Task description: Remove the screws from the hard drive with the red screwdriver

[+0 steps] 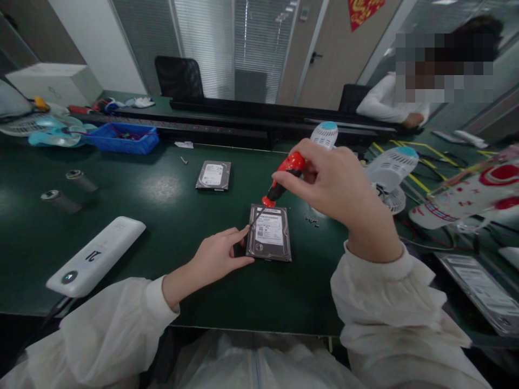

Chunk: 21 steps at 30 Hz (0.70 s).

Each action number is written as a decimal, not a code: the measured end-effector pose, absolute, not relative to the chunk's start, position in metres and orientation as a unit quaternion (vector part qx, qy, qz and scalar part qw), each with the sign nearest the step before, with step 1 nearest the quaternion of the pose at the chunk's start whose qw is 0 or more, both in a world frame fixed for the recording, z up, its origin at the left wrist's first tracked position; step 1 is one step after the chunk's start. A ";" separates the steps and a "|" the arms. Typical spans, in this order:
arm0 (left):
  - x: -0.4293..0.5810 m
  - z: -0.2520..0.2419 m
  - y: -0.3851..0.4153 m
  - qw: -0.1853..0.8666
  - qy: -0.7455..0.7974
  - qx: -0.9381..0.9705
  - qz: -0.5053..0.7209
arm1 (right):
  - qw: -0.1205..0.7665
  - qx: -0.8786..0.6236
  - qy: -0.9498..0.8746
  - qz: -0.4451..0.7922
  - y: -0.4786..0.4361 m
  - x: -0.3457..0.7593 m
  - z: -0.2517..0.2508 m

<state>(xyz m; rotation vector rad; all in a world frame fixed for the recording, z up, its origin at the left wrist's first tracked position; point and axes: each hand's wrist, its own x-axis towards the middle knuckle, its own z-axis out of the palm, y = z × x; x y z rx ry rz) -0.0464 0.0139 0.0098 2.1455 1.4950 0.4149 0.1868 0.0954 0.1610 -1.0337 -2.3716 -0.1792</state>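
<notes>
A hard drive (269, 232) with a white label lies flat on the green table in front of me. My left hand (221, 250) grips its left side, thumb at the lower corner and index fingertip on the edge by the screwdriver's tip. In my right hand (330, 181) is a red and black screwdriver (279, 181), held tilted. Its shaft slants down to the left edge of the drive. Whether the tip sits in a screw is too small to tell. Several small screws (312, 221) lie just right of the drive.
Behind lies a second hard drive (213, 175). To the left are a white power bank (97, 256), two metal cylinders (60, 201) and a blue tray (124, 139). Small white fans (391, 167), a cup (466, 197) and another drive (480, 286) crowd the right. A person (395, 100) sits across the table.
</notes>
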 end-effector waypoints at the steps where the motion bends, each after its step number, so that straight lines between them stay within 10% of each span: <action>1: -0.046 0.010 0.014 0.241 0.549 0.786 0.151 | 0.273 -0.393 -0.874 -0.082 0.096 0.186 0.160; 21: -0.046 0.012 0.014 0.248 0.549 0.785 0.144 | 0.326 -0.255 -0.906 0.092 0.101 0.179 0.151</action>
